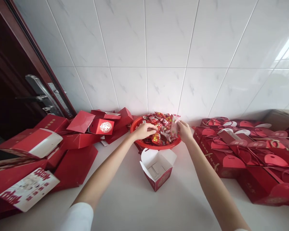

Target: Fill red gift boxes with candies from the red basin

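Note:
A red plastic basin [160, 147] full of wrapped candies [159, 123] stands against the wall. My right hand [185, 131] is at its right rim, its fingers closed on a pink, see-through candy packet [175, 124] that stands upright above the pile. At the basin's left side my left hand [145, 131] reaches over the candies, thumb and fingers curved and apart, with nothing visible between them. In front of the basin sits a small red gift box [159, 178], its white inside bare and its flaps spread.
Red folded boxes [77, 163] are heaped on the left, with a white printed card [30, 189] on them. Rows of closed red gift boxes [231, 160] fill the right. A tiled wall [166, 86] rises behind; a dark door with a metal handle [44, 93] is at left.

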`<state>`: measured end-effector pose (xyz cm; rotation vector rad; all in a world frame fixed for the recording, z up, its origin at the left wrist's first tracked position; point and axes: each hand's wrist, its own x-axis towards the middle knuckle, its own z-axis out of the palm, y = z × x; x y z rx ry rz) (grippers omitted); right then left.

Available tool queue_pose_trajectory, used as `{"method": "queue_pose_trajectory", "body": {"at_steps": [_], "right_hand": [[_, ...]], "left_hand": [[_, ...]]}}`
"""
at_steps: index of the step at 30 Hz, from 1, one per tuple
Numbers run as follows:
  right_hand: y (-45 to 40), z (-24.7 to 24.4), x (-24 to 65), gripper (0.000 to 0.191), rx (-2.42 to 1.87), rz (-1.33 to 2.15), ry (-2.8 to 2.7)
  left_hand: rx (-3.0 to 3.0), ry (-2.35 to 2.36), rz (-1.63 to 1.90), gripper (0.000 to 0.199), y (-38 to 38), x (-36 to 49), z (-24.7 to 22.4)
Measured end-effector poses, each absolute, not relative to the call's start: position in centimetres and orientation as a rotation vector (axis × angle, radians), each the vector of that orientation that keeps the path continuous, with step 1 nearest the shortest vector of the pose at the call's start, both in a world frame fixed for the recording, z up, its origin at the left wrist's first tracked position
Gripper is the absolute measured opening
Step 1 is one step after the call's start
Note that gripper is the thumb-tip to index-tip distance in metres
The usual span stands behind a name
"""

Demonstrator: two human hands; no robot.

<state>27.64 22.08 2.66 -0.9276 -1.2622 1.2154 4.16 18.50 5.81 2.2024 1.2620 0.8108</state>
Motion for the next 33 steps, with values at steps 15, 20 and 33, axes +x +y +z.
{"method": "queue_pose_trajectory", "body": {"at_steps": [15, 20, 33], "right_hand": [[23.4, 1.8, 29.2, 0.046, -0.751, 1.506, -0.959], [23.3, 1.9, 29.1, 0.045, -0.737, 1.498, -0.954], [22.1, 2.0, 27.4, 0.024, -0.77, 1.395, -0.974]], "left_hand": [[2.363, 1.222, 0.083, 0.01, 21.5, 10.0, 6.0], [2.365, 1.334, 0.127, 0.034, 21.0, 11.1, 5.3], [1.993, 1.193, 0.744, 0.033, 21.2, 7.7, 6.1]]}}
